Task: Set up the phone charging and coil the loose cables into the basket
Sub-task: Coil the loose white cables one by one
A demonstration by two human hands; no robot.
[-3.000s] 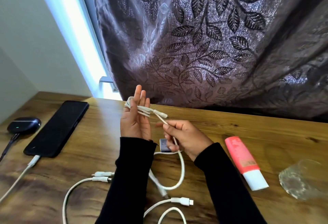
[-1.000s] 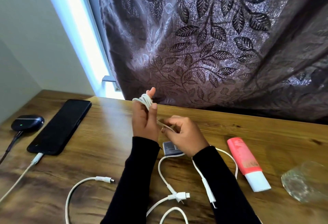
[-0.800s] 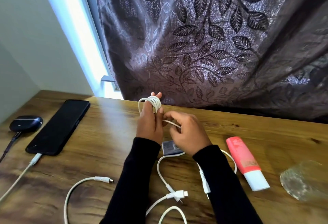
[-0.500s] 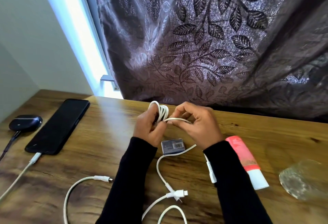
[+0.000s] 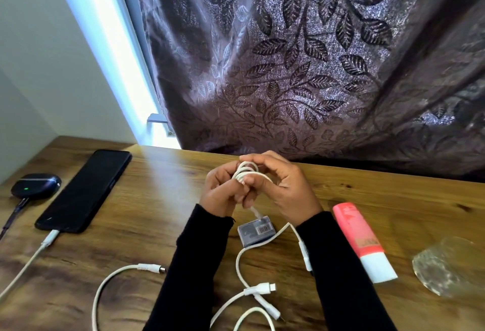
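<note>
Single head-worn view, forward and down (wide-angle), close over the wooden table (image 5: 162,215).

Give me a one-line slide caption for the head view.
Both hands, left and right, coil a white cable above the table; phone plugged in.

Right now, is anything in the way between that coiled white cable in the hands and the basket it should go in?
I cannot say: no basket shows in this view. Both hands, left hand and right hand, hold the coiled cable above the table.
</note>
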